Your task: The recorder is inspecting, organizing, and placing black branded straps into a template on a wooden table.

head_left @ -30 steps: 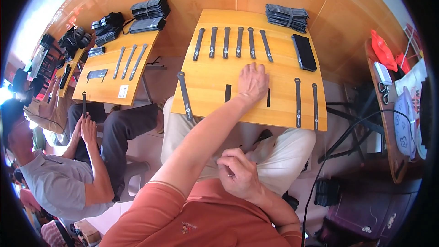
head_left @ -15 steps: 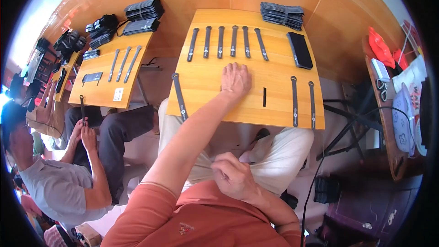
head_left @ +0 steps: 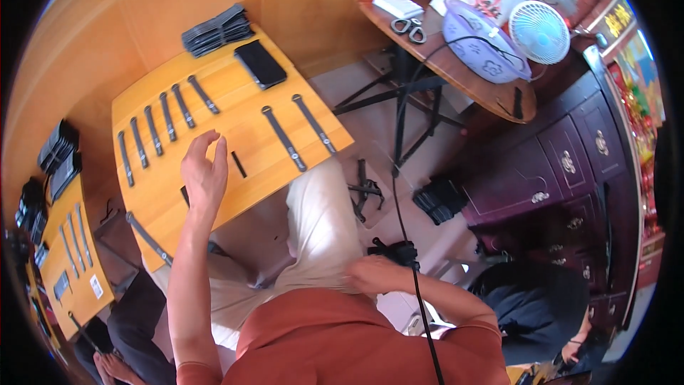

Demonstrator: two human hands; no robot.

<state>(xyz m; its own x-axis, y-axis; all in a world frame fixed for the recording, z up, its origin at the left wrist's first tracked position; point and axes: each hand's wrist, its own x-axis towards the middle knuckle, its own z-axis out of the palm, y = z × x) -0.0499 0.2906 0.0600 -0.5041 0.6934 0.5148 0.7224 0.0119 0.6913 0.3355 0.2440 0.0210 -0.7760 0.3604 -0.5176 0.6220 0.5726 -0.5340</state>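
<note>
Wooden walls and a pale floor surround two small yellow-topped work tables. At far left, the second yellow table (head_left: 71,271) carries a few grey strips; another person's dark trouser legs (head_left: 132,328) sit beside it.

Nearer centre, the square yellow wooden table (head_left: 214,192) holds a row of five flat grey metal strips (head_left: 160,132) along its far left side. One long grey strip (head_left: 148,237) lies at the near left edge. Left hand (head_left: 203,171) hovers over the tabletop, fingers spread and slightly curled, holding nothing; a short black bar (head_left: 239,164) lies just beside its fingertips, apart from them.

Farther back sit a stack of dark grey strips (head_left: 217,28) and a black rectangular phone (head_left: 261,63). Two longer grey strips (head_left: 298,130) lie on the table's right side.

Right hand (head_left: 374,274) rests low against the pale trousers (head_left: 313,228), near a black cable (head_left: 410,242); its grip cannot be told.

At right, a round brown table (head_left: 456,75) bears scissors (head_left: 407,27), a lilac plastic basin (head_left: 481,39) and a small white fan (head_left: 539,31).
</note>
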